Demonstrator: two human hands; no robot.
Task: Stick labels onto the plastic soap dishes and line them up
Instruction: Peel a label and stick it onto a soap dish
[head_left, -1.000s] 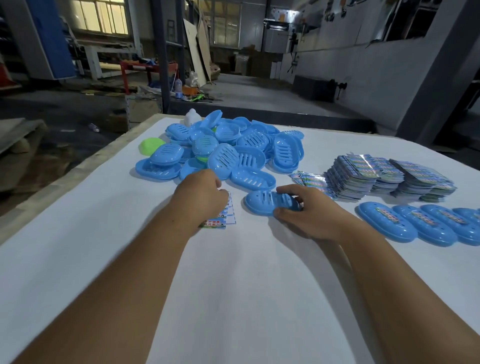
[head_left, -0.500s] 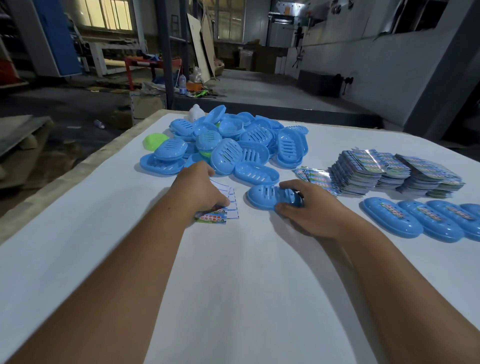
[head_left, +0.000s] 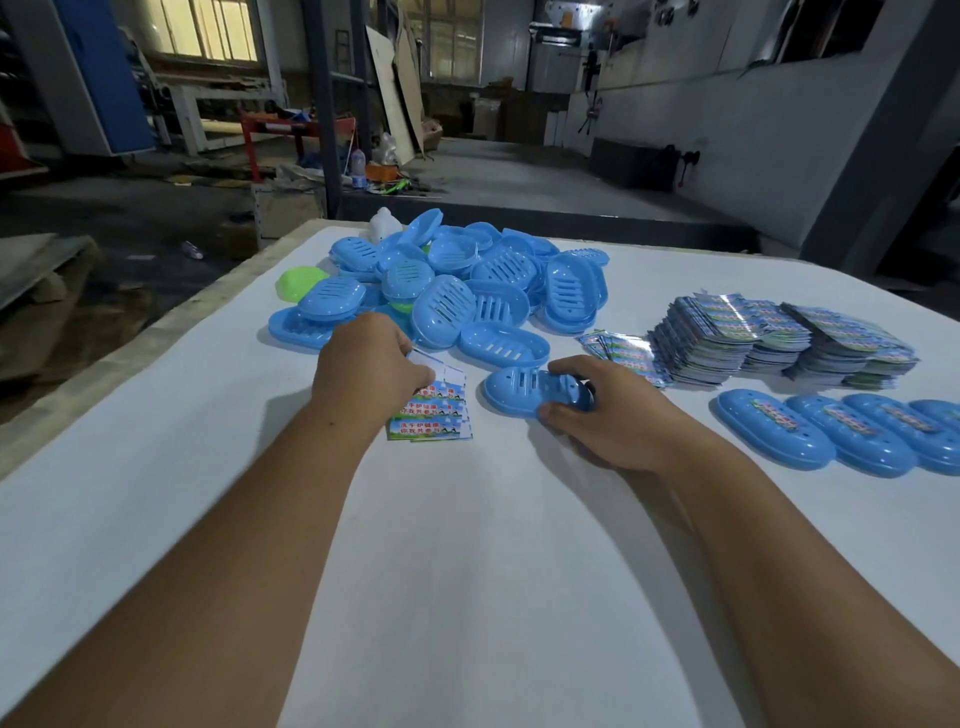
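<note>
A person works at a white-covered table (head_left: 467, 597) in a dim workshop, with a heap of slotted blue plastic soap dishes (head_left: 457, 291) as the centre of the scene. At the heap's far left edge lies a single lime-green plastic dish (head_left: 298, 280); a small white plastic object (head_left: 384, 226) stands just behind the heap. Directly in front of the heap, the left hand (head_left: 366, 371) bends over a small stack of printed label sheets (head_left: 431, 413) lying flat on the table, its fingers curled and pinching the top sheet's upper edge. Just right of those sheets, still in front of the heap, an upturned oval blue soap dish (head_left: 524, 389) rests on the table, and the right hand (head_left: 608, 415) grips its right end between thumb and curled fingers. To the right of the heap sit tall stacks of glossy printed labels (head_left: 779, 338), with a few loose ones fanned out on the side nearest the heap. In front of those stacks, well right of the heap, a row of labelled blue soap dishes (head_left: 841, 434) lies side by side, touching, running off the frame's right edge.
</note>
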